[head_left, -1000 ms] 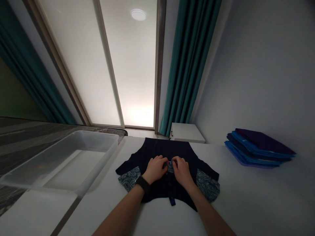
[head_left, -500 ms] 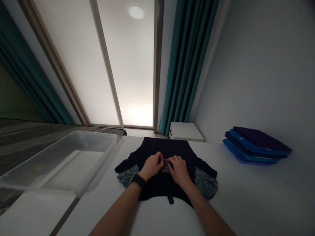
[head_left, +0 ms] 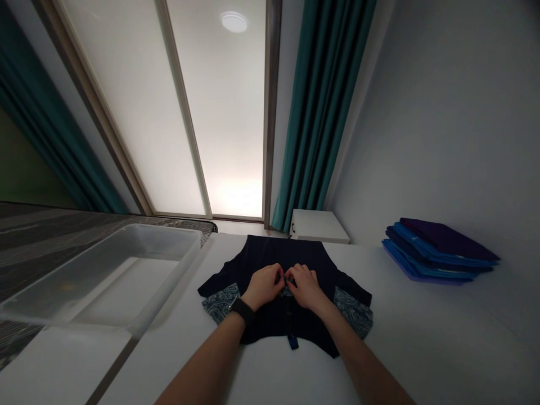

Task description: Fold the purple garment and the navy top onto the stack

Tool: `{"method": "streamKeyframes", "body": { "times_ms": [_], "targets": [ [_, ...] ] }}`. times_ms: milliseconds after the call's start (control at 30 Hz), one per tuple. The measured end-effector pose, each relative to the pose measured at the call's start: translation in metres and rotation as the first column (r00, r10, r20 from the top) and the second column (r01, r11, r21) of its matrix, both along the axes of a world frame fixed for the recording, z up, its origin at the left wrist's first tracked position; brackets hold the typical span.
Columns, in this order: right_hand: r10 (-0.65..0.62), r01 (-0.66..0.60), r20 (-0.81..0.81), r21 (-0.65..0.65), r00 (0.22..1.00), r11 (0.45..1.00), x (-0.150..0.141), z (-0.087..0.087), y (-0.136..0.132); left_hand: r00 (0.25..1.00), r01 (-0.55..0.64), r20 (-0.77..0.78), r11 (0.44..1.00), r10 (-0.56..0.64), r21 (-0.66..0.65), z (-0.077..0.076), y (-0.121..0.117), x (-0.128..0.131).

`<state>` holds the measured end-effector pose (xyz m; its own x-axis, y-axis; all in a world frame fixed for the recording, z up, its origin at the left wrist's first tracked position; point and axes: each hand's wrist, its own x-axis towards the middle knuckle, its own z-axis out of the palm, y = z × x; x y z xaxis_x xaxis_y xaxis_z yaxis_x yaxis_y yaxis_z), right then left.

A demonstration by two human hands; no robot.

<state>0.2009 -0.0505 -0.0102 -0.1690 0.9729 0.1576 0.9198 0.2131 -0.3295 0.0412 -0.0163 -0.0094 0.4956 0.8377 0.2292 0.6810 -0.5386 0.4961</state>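
A dark navy shirt [head_left: 270, 250] with grey-blue paisley panels [head_left: 352, 312] at both sides lies spread on the white table [head_left: 265, 377]. Over its middle, my left hand [head_left: 265, 286] has thumb and fingertips pinched on a small piece of paisley cloth. Close beside it, almost touching, my right hand [head_left: 304, 286] pinches the same piece with its fingers curled. The fingers hide most of that piece. A dark watch [head_left: 242, 310] is on my left wrist. A short blue tab [head_left: 292, 342] sticks out at the shirt's near edge.
To the left stands a translucent plastic bin [head_left: 164, 287], its bottom bare. A stack of folded blue and purple clothes [head_left: 439, 253] sits at the right by the wall. Beyond the table are a white cabinet [head_left: 318, 225] and a teal curtain [head_left: 324, 112].
My left hand has shifted slightly right, closing the gap to my right hand. Less of the pinched paisley cloth shows between them. The shirt lies nearly as before.
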Motion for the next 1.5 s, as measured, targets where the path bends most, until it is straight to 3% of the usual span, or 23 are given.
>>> {"method": "streamKeyframes", "body": {
  "times_ms": [167, 333, 833, 1033, 1300, 1500],
  "targets": [
    [-0.014, 0.016, -0.020, 0.124, 1.000, 0.992, 0.000, -0.010, -0.005, 0.998, 0.053, 0.042, 0.998, -0.052, -0.019, 0.000, 0.001, -0.005],
    [-0.040, 0.044, -0.032, 0.167, 0.999, 0.985, -0.001, -0.014, -0.006, 0.983, 0.120, 0.148, 0.991, -0.112, -0.050, 0.003, 0.001, -0.009],
    [-0.009, 0.020, -0.075, 0.151, 0.997, 0.988, -0.001, -0.014, -0.005, 0.971, 0.108, 0.223, 0.992, -0.092, -0.058, 0.001, 0.001, -0.008],
    [0.020, -0.005, -0.105, 0.140, 0.994, 0.990, 0.000, -0.014, -0.004, 0.960, 0.043, 0.280, 0.991, -0.007, -0.123, -0.004, 0.004, -0.008],
    [-0.004, 0.016, -0.068, 0.182, 0.998, 0.983, -0.002, -0.015, -0.005, 0.967, 0.056, 0.255, 0.992, -0.025, -0.116, -0.001, 0.002, -0.007],
    [0.051, -0.031, -0.107, 0.177, 0.993, 0.984, 0.001, -0.015, -0.003, 0.967, 0.078, 0.249, 0.989, -0.046, -0.122, 0.003, 0.000, -0.006]
  ]
}}
